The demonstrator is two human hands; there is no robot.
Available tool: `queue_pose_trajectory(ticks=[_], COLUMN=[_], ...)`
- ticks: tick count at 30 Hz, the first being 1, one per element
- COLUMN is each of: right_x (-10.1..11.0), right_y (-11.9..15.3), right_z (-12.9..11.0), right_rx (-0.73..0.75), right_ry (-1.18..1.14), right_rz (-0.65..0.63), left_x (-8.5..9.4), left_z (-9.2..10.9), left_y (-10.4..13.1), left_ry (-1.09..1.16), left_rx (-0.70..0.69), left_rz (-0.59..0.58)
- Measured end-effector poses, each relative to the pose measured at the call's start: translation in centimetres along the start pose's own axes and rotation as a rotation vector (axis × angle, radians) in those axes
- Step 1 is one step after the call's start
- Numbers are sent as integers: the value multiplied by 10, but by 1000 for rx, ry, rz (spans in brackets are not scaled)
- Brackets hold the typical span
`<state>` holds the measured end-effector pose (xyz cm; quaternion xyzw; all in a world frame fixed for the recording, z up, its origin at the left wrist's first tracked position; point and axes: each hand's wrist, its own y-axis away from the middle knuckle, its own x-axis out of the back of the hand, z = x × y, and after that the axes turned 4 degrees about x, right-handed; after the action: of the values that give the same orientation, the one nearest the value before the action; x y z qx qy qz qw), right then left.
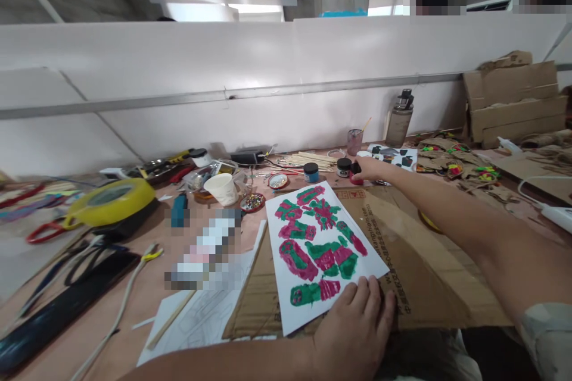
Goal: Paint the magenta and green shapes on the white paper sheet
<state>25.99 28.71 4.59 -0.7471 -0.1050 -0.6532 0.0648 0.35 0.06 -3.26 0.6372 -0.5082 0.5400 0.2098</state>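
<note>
The left hand lies flat, fingers spread and holding nothing, on the near corner of the white paper sheet painted with green and magenta shapes, seemingly pinning it to the brown corrugated cardboard sheet that shields the table beneath. The right hand stretches to the far side and closes its fingertips around a small red paint pot, which stands beside a black-lidded pot and a blue-lidded pot, grouped just beyond the paper's far edge, probably to stay within easy reach.
</note>
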Motion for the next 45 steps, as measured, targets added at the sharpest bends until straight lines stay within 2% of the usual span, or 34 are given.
queue_pose_trajectory(ticks=[5,9,11,14,16,19,21,24,26,28,30,33,36,40,42,45], right_x=[-21,-14,-3,16,27,43,54,69,79,85,86,80,73,75,80,86], right_y=[3,8,16,36,55,89,114,148,167,181,189,192,188,189,191,192], right_z=[5,16,20,21,15,-4,-24,-58,-80,-98,-110,-114,-107,-101,-106,-116], right_rx=[-86,-96,-75,-43,20,119,193,331,385,420,445,494,598,696,648,489], right_ry=[-67,-98,-111,-129,-174,-245,-275,-333,-352,-333,-308,-251,-202,-161,-148,-147], right_rz=[122,197,223,253,285,283,288,260,240,217,190,187,222,190,165,147], left_x=[9,25,37,58,72,87,92,90,85,81,80,82,83,76,73,70], left_z=[-2,-7,-11,-19,-28,-47,-60,-75,-79,-78,-76,-73,-74,-76,-77,-75], left_y=[-5,-7,-7,-7,-11,-20,-28,-38,-46,-53,-59,-66,-67,-65,-64,-65], left_ry=[69,158,186,231,339,688,995,1495,1826,2108,2301,2404,2414,2429,2434,2418], left_rx=[14,30,41,61,80,301,537,879,1001,994,904,827,894,979,979,964], left_rz=[-105,-195,-174,-42,24,44,48,73,162,191,146,158,209,179,211,338])
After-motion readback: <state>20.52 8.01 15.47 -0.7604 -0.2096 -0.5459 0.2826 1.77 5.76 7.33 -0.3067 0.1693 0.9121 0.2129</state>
